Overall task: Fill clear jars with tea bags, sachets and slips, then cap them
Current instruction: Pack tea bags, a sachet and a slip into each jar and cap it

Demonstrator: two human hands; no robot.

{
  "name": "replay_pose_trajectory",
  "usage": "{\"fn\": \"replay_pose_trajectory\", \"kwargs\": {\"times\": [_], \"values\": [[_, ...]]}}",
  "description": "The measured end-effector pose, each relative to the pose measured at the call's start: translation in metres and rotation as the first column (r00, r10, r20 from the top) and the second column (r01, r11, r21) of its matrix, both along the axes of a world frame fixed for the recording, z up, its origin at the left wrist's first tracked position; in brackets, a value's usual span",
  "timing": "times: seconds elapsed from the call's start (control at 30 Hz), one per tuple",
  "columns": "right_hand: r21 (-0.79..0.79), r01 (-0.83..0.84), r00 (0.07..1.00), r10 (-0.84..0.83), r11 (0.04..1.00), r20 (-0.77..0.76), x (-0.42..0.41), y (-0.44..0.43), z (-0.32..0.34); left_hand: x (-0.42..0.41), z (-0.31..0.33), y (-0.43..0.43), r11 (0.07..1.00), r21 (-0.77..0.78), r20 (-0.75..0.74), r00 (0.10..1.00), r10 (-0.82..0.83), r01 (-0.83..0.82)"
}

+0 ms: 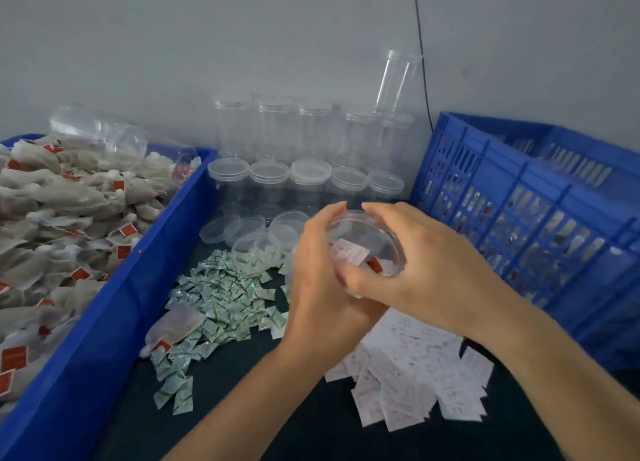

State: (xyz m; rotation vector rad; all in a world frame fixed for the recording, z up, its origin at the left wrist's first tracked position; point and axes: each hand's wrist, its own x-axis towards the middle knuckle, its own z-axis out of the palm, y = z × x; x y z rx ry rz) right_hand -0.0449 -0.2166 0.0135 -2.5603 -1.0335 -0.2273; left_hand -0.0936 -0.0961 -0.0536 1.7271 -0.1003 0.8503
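Observation:
I hold a clear jar [363, 242] in mid-air above the dark table. My left hand [318, 277] wraps its body from the left. My right hand [415, 256] curls over its top and right side, on a clear lid. Through the plastic a white slip and a red tag show inside. Green-and-white sachets [221, 298] lie heaped to the left of my hands. White slips [415, 374] are spread under my right forearm. Loose clear lids [242, 230] lie behind the sachets. A blue bin [104, 322] on the left is piled with tea bags [62, 211].
Empty capped jars [304, 176] stand stacked in rows against the grey wall. A blue slotted crate [536, 218] on the right holds filled jars. One tea bag [173, 327] lies on the table by the sachets. A black cable [420, 45] runs down the wall.

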Motion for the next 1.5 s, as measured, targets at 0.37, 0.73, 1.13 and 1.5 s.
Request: {"fn": "replay_pose_trajectory", "kwargs": {"times": [0.37,0.73,1.13,1.5], "values": [[0.245,0.187,0.963,-0.226,0.951,0.145,0.065,-0.104,0.109,0.086,0.100,-0.085,0.899,-0.034,0.053,0.899,-0.435,0.437],[0.321,0.570,0.768,-0.630,0.756,0.118,0.178,-0.204,0.174,0.187,0.123,-0.126,0.877,0.272,-0.169,0.917,-0.362,0.396],[-0.078,0.752,0.654,-0.755,0.655,-0.033,0.301,-0.230,0.095,0.239,0.097,-0.126,0.750,0.450,-0.378,0.865,-0.332,0.484],[-0.215,0.618,0.703,-0.654,0.757,-0.280,0.318,-0.231,0.069,0.249,0.093,-0.123,0.723,0.566,-0.297,0.916,-0.268,0.395]]}}
